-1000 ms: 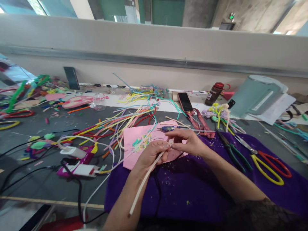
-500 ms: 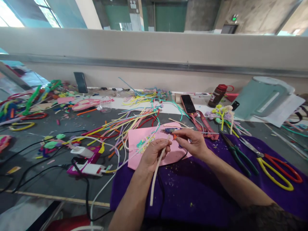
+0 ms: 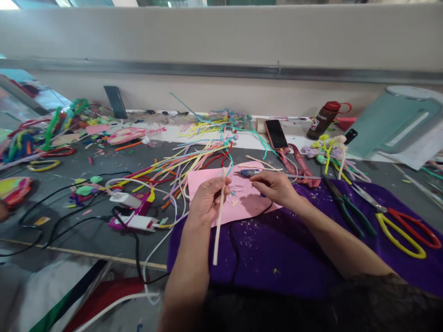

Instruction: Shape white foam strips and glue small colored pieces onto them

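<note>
While a deep-purple fabric cloth (image 3: 256, 258) spreads below the left hand (image 3: 207, 196) and right hand (image 3: 277, 186), a flat pink sheet (image 3: 199, 176) lies under their fingers. The left pinches a long, slender cream stem (image 3: 218, 230); its straight lower length looks unworked, its upper end too small to judge. The right's fingers bend, apart from the stem; whether they grip anything, I cannot tell. Small pastel snippets (image 3: 234, 192), apparently already cut, lie between the hands.
</note>
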`<state>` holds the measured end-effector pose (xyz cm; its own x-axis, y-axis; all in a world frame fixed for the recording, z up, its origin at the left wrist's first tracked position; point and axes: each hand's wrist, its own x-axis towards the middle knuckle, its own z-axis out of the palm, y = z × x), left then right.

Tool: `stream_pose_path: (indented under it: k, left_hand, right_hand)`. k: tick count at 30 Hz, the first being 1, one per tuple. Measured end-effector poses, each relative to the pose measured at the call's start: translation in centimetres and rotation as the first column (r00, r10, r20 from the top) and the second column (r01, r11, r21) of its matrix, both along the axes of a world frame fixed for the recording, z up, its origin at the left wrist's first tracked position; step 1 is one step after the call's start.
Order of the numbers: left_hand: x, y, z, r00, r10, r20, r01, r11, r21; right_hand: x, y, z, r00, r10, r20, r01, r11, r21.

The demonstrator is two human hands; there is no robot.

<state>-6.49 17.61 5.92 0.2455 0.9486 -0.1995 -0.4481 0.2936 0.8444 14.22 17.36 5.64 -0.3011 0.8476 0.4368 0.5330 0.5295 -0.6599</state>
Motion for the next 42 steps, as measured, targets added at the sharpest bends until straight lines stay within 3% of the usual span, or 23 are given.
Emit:
stream_pose_path:
  k: [13, 21, 29, 34, 42]
  left_hand:
    - [0.9, 0.1, -0.3, 0.994, -0.054, -0.097, 0.057, 0.998, 0.037]
    - [0.8, 0.3, -0.7, 0.986, -0.027, -0.162, 0.045, 0.993, 0.108]
    - [0.2, 0.5, -0.8, 0.987, 0.005, -0.159, 0.019, 0.989, 0.147]
    - [-0.3, 0.7, -0.8, 0.982, 0.084, -0.171, -0.052, 0.981, 0.186]
    - [-1.0, 1.1, -0.8, 0.977, 0.151, -0.148, -0.126, 0.978, 0.167]
  right_hand:
    - [1.9, 1.3, -0.4, 0.966, -0.054, 0.253, 0.070, 0.996, -0.056]
    - [0.9, 1.2, -1.6, 0.855, -0.051, 0.516, 0.054, 0.998, 0.009]
    - [0.1, 0.3, -2.0, 0.815, 0.012, 0.579, -0.020, 1.000, 0.007]
    - [-0.3, -0.1, -2.1, 0.794, 0.042, 0.607, -0.047, 0.999, -0.008]
    - [-1.2, -0.5, -2.8, 0.787, 0.089, 0.611, -0.088, 0.996, -0.033]
